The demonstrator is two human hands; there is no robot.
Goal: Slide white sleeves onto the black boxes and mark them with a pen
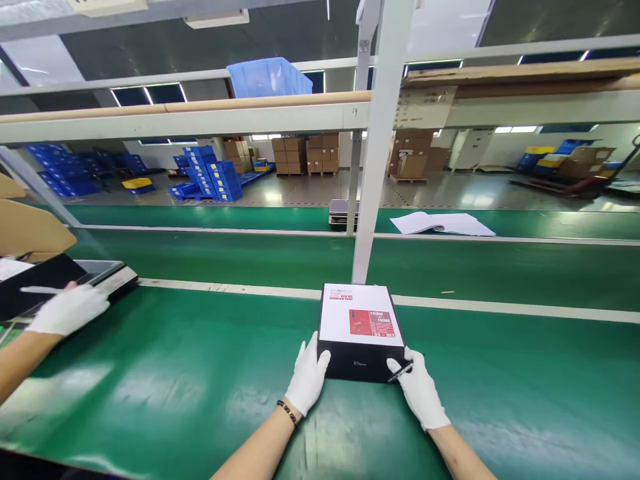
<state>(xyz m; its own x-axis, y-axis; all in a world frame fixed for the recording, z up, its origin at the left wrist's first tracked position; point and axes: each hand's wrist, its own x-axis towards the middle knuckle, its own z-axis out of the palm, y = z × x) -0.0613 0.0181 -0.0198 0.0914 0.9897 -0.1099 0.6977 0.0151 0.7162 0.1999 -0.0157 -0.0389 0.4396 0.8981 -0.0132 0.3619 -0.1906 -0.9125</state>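
Note:
A black product box (361, 361) with a white and red printed top lies on the green work surface in front of me. My left hand (306, 375), in a white glove, grips its left side near the front corner. On the right side my right hand (419, 388), gloved the same way, presses against the opposite corner. A dark pen (401, 371) is also tucked in the fingers of that right hand. The fingertips behind the box edges are partly hidden.
At the left, a co-worker's gloved hand (70, 308) holds a white pen over a dark box. White papers (443, 224) and a small scale (340, 212) lie farther back. A white upright post (376, 147) stands just behind my box.

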